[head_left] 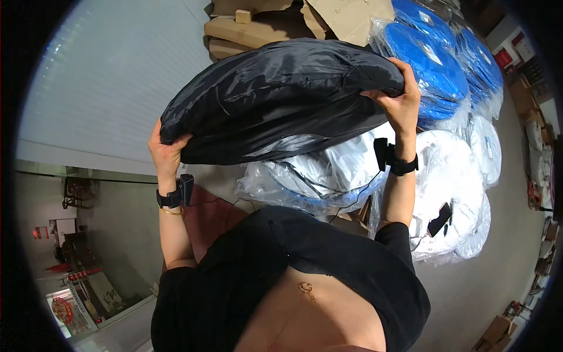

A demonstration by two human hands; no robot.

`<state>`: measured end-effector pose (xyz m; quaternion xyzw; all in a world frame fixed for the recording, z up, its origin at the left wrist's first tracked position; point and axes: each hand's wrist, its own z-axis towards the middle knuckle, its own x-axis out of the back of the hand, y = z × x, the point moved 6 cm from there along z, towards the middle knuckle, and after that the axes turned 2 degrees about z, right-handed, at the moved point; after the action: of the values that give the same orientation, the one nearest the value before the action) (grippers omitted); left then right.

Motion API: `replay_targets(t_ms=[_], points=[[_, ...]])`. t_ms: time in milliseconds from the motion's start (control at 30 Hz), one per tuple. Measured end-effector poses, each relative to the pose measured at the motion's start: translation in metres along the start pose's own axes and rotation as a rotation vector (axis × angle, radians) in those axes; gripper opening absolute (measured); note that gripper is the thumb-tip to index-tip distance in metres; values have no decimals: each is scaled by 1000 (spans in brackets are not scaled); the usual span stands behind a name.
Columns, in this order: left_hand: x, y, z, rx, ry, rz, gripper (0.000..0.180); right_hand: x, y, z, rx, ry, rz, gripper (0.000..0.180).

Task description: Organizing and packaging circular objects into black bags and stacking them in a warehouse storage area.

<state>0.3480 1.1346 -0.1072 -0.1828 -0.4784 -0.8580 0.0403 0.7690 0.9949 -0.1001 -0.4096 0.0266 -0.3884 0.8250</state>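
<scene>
Raised in front of me is a large, rounded black fabric bag (275,100), with a shiny, wrinkled surface and a curved upper edge. My left hand (166,149) is closed around its left end, thumb on the near side. At the far right end my right hand (402,100) grips the edge, fingers over the top and thumb beneath. What is inside the bag cannot be seen. Just below and behind it lies a silvery-white round bundle in clear plastic (328,173), partly hidden by the bag.
Stacks of blue round packs (419,56) in clear plastic stand at the back right. Nearer are white wrapped round packs (443,176), with a black phone-like object (440,219) on top. Cardboard (258,32) is piled behind the bag. A pale panel (111,88) rises on the left.
</scene>
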Motion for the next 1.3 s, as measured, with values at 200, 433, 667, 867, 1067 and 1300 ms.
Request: replay_targets(t_ms=[200, 433, 667, 867, 1067, 1300], points=[[1, -4, 6, -28, 0, 15, 48, 1, 4, 4, 24, 40, -105, 62], [-3, -5, 11, -51, -11, -10, 47, 0, 8, 7, 73, 29, -145, 59], [6, -11, 13, -94, 6, 156, 44, -8, 17, 11, 78, 41, 10, 51], [-5, -3, 22, -194, 26, 118, 58, -2, 23, 12, 49, 33, 71, 49], [-14, 11, 27, -218, 19, 62, 60, -2, 31, 16, 64, 94, 126, 49], [-15, 3, 29, -154, -52, 78, 57, -1, 46, 17, 14, 95, 155, 50]])
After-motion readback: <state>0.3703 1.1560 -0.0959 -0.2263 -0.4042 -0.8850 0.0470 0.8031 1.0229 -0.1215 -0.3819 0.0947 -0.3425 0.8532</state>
